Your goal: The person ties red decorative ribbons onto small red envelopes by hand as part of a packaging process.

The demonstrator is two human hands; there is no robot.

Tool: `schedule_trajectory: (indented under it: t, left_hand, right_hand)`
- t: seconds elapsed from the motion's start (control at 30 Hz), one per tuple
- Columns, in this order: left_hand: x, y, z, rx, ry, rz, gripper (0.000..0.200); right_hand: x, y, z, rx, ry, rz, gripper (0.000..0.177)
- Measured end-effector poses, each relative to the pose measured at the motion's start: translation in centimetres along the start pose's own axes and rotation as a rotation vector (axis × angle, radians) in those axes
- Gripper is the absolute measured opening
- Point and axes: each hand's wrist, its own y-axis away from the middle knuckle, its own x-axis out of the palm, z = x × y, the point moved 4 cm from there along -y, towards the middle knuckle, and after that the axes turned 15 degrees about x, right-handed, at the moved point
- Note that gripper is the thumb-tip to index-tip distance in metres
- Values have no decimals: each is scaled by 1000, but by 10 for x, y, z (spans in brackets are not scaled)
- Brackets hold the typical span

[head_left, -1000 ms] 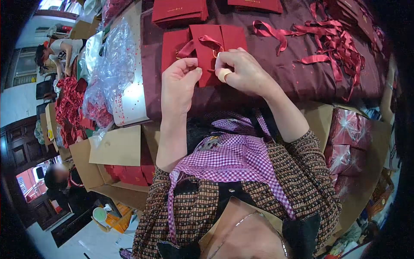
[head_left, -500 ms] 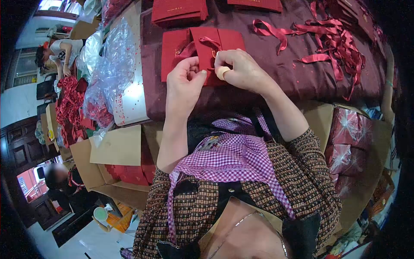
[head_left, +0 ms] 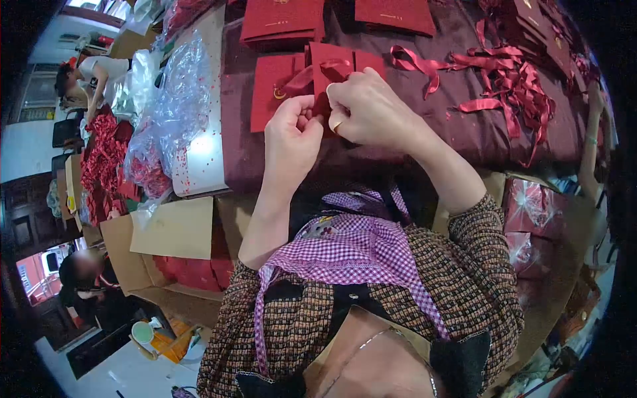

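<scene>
A red card folder (head_left: 271, 83) lies on the dark cloth, its middle flap raised, with a satin ribbon (head_left: 297, 83) looped across it. Beside the flap's near edge, my left hand (head_left: 292, 136) is closed, thumb and fingertips pinched together against the folder. My right hand (head_left: 375, 109) meets it from the other side, fingers curled in and knuckles up. Its fingertips are hidden, so what it grips there cannot be made out. A tan covering shows on one of its fingers.
Stacks of red folders (head_left: 282, 23) stand behind, with another stack (head_left: 396, 16) alongside. Loose red ribbons (head_left: 511, 79) lie to the right. Clear plastic bags (head_left: 176, 99) are on the left. Open cartons (head_left: 172, 232) flank me. Other people (head_left: 86, 285) are at the left.
My right hand has turned and drawn slightly toward me, its fingertips now hidden. My left hand has shifted slightly right. The view has tilted a little.
</scene>
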Motion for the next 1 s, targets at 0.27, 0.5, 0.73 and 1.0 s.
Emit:
schedule_trajectory:
  t: [0.27,0.5,0.73,1.0]
  left_hand:
    - [-3,-10,-28,311,-185,-7,19]
    - [2,-7,-31,381,-148,-90,12]
    - [-16,-10,-19,328,66,4,17]
    - [-23,-14,-16,451,3,220,17]
  right_hand:
    - [-13,9,41,-323,517,-243,15]
    - [-13,4,18,61,58,-78,10]
    - [-12,12,5,213,-146,-58,10]
    - [-5,19,13,29,-119,-104,8]
